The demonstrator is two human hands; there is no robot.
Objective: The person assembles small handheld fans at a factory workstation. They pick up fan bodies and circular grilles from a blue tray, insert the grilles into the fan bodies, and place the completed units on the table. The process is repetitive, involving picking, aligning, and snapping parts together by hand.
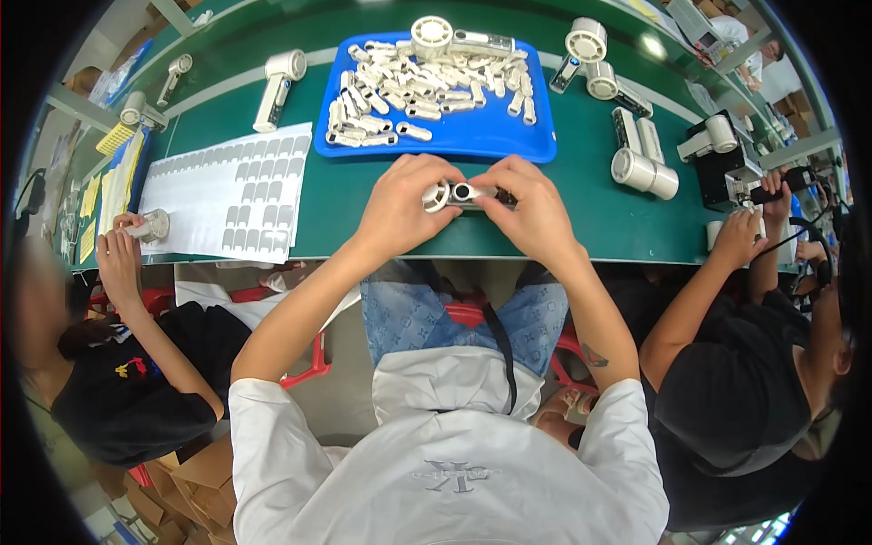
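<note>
Left grip (404, 202): I see fingers pinched round the ringed end of a silver-and-white device (462, 192)
Right grip (531, 207): fingers closed on its darker end
Device: between both grips, over the counter (636, 227)
Blue tray (445, 144): just beyond both grips, heaped with small white pieces (423, 113)
Pale sheet (189, 211): over left of the left grip
White fans (652, 178): off to the right grip's right

White T-shirt (450, 509), patterned blue denim (404, 313), forearm tattoo (593, 357)
</note>
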